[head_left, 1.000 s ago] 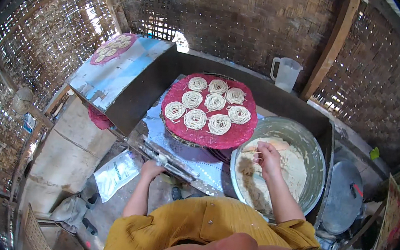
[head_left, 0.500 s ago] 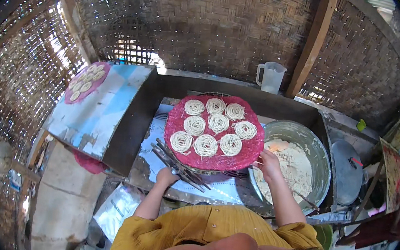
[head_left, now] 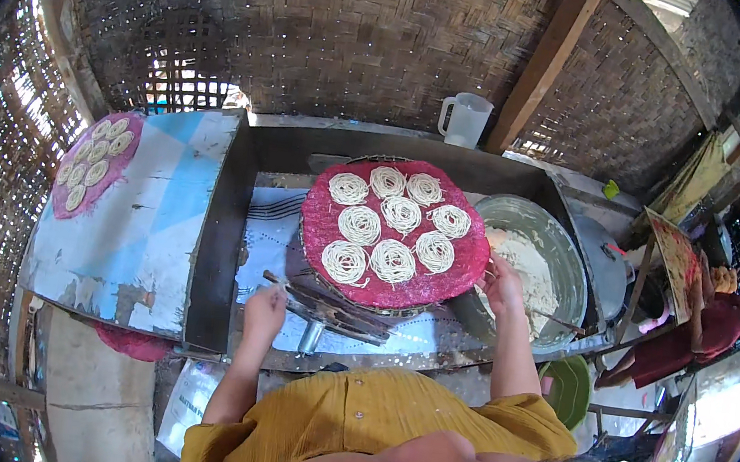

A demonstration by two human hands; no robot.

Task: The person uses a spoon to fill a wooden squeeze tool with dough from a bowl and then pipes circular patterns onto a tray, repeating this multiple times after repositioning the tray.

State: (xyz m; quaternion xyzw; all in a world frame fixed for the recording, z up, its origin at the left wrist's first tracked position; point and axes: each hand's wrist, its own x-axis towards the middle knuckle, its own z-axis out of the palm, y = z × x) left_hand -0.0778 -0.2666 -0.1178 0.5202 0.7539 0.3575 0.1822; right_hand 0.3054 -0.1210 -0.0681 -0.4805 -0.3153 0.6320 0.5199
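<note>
Round coils of pale noodle strands lie on a bright pink mesh cloth, which covers a round woven tray (head_left: 464, 286). My right hand (head_left: 502, 287) is closed on the tray's right edge, thumb near the cloth. Below the tray's front left lies a hand press (head_left: 337, 317) with long dark wooden handles and a metal cylinder (head_left: 310, 337). Just left of the press, my left hand (head_left: 265, 311) is loosely curled by the handle end, with nothing visible in it. To the right of the tray, a large metal basin (head_left: 577, 271) holds pale dough or flour mix and a stick.
A blue and white board (head_left: 173, 209) on the left bears another pink cloth (head_left: 122, 161) with noodle coils. A clear pitcher (head_left: 466, 122) stands at the back. Right of the basin are a metal lid (head_left: 599, 266) and a green tub (head_left: 567, 392). Farther right, a person in dark red (head_left: 712, 336) handles a board.
My left hand has come off the press and moved left; the press lies turned, its cylinder toward me. My right hand stays on the tray's edge. The view has shifted right.
</note>
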